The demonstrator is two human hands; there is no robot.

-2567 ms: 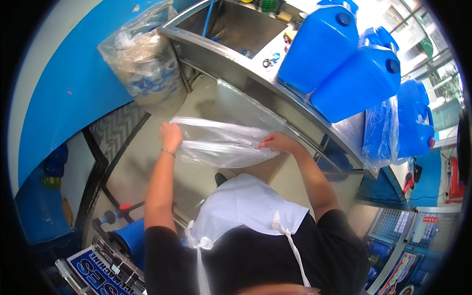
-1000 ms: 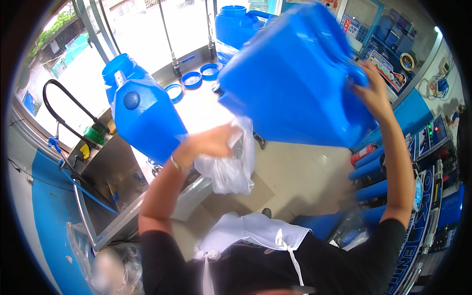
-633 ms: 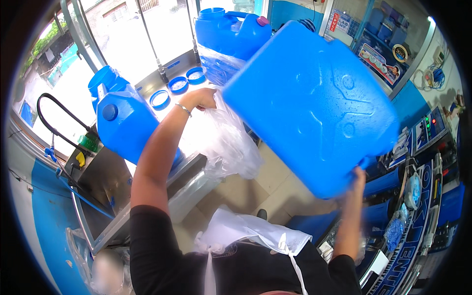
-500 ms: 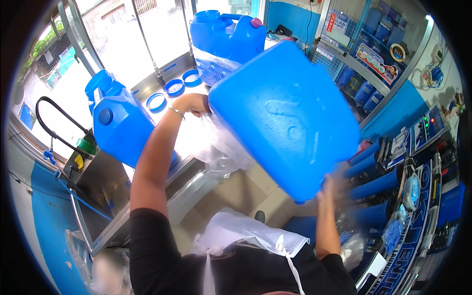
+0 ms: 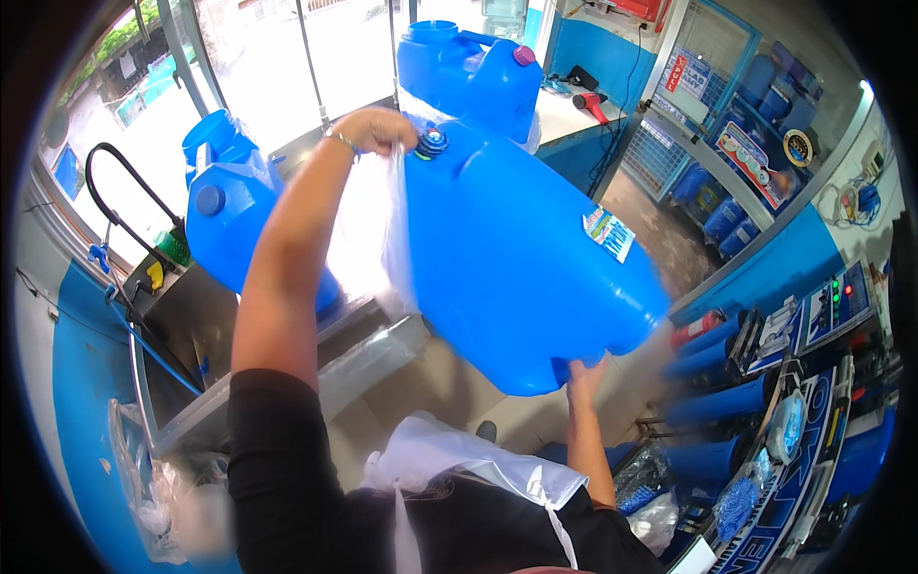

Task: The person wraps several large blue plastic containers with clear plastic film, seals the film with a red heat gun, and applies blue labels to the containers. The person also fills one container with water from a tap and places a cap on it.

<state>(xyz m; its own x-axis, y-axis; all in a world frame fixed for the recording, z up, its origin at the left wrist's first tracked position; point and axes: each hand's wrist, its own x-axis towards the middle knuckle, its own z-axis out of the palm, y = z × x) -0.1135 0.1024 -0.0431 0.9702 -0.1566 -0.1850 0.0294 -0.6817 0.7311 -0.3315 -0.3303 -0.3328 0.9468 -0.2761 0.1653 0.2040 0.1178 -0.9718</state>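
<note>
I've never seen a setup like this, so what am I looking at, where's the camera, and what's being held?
There's no machine here: just a person working with two bare hands. The camera is a wide fisheye worn on the head, looking down, so straight edges bend near the rim. The left hand grips clear plastic beside the dark cap of a big blue container. The right hand holds that tilted container at its lower end. On the bright counter at left stands another blue container; a third, pink-capped container shows behind the held one.
</note>
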